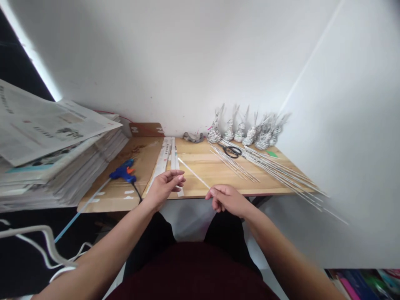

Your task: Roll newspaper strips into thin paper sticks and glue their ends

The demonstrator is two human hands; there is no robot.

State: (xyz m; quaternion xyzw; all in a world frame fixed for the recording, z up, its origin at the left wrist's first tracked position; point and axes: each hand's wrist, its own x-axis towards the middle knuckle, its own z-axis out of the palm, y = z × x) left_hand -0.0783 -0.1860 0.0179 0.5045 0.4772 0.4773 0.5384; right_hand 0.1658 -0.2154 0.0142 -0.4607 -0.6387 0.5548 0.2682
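Over the table's front edge, my right hand (226, 199) pinches the lower end of a thin white rolled-paper stick (194, 173) between thumb and fingertips. The stick slants up and to the left, its far end over white paper strips (174, 162). My left hand (165, 185) hovers to the left of the stick, apart from it. Its fingers are loosely bent with small gaps between them, and nothing shows in them. Below and behind this hand lie long printed newspaper strips (161, 162).
A blue glue gun (123, 171) rests on cardboard (137, 156) beside a tall newspaper stack (71, 166). To the right lie black-handled scissors (232, 151), several paper sticks (281, 173) and a green scrap (272, 154). Several woven paper figures (214, 132) line the wall. White hangers (46, 241) are at lower left.
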